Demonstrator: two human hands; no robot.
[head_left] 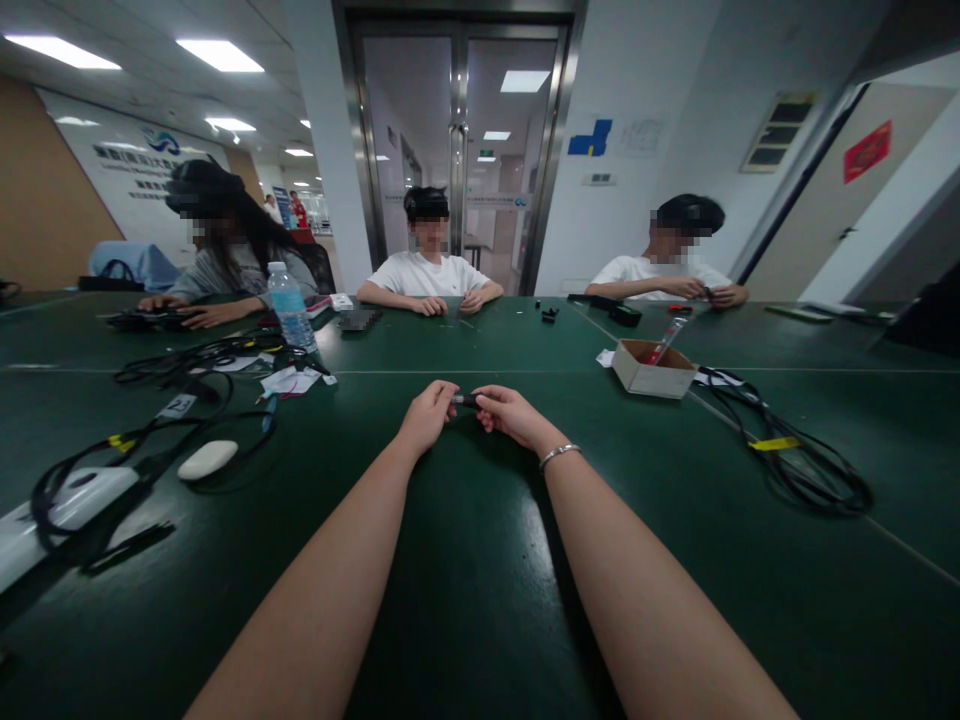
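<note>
Both my arms stretch forward over a dark green table (480, 560). My left hand (429, 412) and my right hand (508, 410) meet at the table's middle, fingertips pinching the two ends of a small dark cylindrical part (468, 400). A thin bracelet (559, 453) circles my right wrist. What the small part is exactly I cannot make out.
An open cardboard box (651, 368) stands to the right, black cables (802, 455) beyond it. Left lie a water bottle (289, 306), tangled cables (187, 400), a white oval object (207, 459) and papers. Three people sit across the table, handling small parts.
</note>
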